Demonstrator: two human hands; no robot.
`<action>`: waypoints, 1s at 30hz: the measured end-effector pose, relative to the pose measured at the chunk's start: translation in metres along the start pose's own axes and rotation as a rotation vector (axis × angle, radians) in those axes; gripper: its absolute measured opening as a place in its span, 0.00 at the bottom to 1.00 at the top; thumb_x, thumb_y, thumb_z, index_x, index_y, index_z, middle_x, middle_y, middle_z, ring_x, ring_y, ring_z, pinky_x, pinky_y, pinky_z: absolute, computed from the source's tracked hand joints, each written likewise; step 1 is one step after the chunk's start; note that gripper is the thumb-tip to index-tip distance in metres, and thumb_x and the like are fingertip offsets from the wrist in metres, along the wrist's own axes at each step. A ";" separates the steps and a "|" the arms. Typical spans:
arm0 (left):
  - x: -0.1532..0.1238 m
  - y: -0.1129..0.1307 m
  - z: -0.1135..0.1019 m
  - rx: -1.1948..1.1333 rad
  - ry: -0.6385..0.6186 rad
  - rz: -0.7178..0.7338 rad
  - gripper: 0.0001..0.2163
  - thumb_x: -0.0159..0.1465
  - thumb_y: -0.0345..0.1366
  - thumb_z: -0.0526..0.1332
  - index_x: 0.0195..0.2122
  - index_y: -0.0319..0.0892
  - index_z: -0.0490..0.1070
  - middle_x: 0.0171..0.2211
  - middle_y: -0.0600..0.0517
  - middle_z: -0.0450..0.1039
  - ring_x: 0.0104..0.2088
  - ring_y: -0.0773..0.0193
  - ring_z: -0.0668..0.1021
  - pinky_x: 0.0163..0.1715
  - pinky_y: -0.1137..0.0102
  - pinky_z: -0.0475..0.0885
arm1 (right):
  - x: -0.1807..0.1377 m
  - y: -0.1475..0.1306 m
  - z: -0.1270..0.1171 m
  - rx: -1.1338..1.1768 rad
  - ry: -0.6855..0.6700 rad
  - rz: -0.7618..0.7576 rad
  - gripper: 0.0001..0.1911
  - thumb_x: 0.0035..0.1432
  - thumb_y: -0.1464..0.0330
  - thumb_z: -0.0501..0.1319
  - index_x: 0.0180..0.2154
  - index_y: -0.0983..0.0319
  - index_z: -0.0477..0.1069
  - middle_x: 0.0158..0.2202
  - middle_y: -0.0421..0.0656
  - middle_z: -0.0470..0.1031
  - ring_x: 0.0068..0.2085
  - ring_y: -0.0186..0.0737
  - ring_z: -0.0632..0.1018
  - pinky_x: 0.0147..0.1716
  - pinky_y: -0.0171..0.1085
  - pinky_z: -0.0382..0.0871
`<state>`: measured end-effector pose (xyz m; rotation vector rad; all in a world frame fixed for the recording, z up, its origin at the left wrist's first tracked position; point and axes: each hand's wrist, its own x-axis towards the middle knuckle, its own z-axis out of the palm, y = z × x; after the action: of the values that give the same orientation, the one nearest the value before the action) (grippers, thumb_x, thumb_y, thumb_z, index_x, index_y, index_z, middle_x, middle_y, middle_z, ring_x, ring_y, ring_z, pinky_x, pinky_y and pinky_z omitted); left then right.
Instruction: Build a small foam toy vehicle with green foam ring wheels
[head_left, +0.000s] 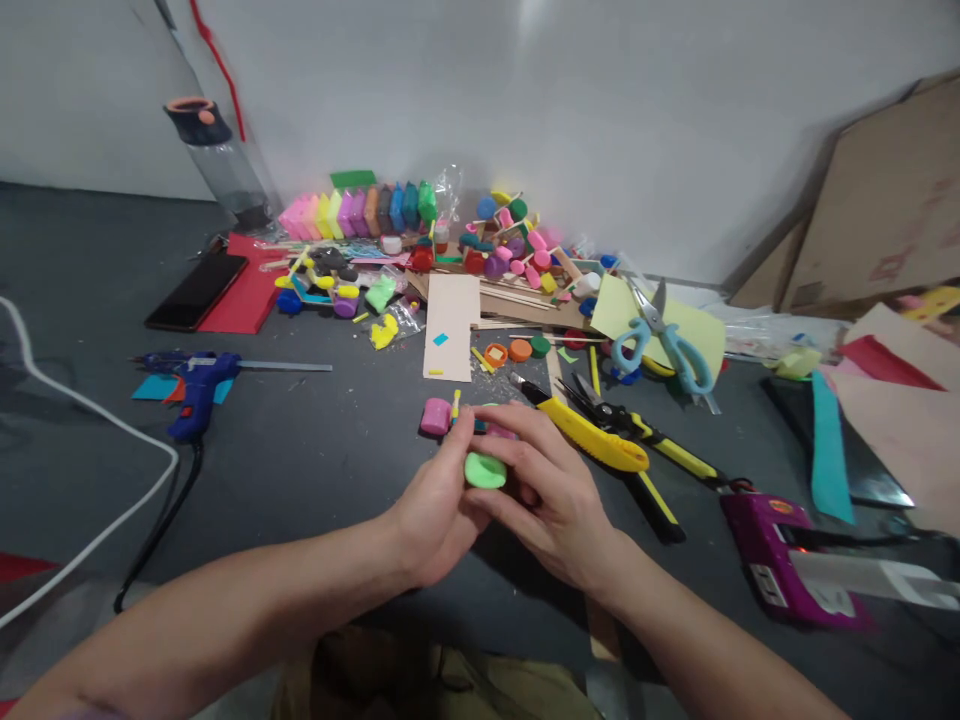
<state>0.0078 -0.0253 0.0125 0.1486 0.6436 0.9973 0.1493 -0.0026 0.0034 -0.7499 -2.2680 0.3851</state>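
A lump of light green modelling clay (pixel 486 471) sits between my two hands, its top dented. My left hand (pixel 439 510) is closed against its left side, with the thumb upright. From the right, my right hand (pixel 559 500) curls its fingers and thumb round the lump. Just beyond my fingers lies a small piece with a pink cylinder (pixel 436 416) and a yellow stick (pixel 455 404); my hands hide the rest of it. A yellow utility knife (pixel 596 435) and black-and-yellow pliers (pixel 675 450) lie to the right of my right hand.
At left are a blue glue gun (pixel 199 385), a phone (pixel 197 290) and a bottle (pixel 225 165). Coloured clay packs (pixel 360 210) line the back wall. Scissors (pixel 660 335) rest on yellow paper. A purple device (pixel 787 560) with a cord stands at right.
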 end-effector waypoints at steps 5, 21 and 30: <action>0.002 -0.003 -0.004 -0.011 0.104 0.001 0.29 0.72 0.55 0.48 0.24 0.37 0.71 0.18 0.53 0.67 0.20 0.70 0.71 0.25 0.74 0.69 | -0.001 0.000 0.001 -0.057 -0.035 -0.036 0.24 0.65 0.60 0.63 0.58 0.60 0.65 0.58 0.55 0.74 0.59 0.51 0.75 0.61 0.58 0.67; 0.004 -0.011 -0.020 0.630 0.116 0.266 0.31 0.61 0.68 0.51 0.23 0.42 0.65 0.20 0.56 0.60 0.21 0.69 0.61 0.21 0.71 0.56 | 0.004 -0.013 -0.003 0.118 -0.051 0.217 0.10 0.62 0.74 0.62 0.45 0.58 0.72 0.50 0.48 0.78 0.51 0.46 0.78 0.48 0.46 0.76; 0.002 -0.012 -0.019 0.652 0.033 0.240 0.33 0.62 0.69 0.48 0.28 0.40 0.68 0.22 0.56 0.60 0.21 0.71 0.60 0.19 0.74 0.56 | 0.008 -0.011 -0.013 0.016 -0.111 0.110 0.07 0.62 0.74 0.63 0.42 0.58 0.72 0.55 0.48 0.75 0.58 0.50 0.73 0.55 0.52 0.72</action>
<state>0.0067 -0.0337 -0.0088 0.7986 0.9818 0.9886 0.1490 -0.0057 0.0225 -0.8664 -2.3304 0.5078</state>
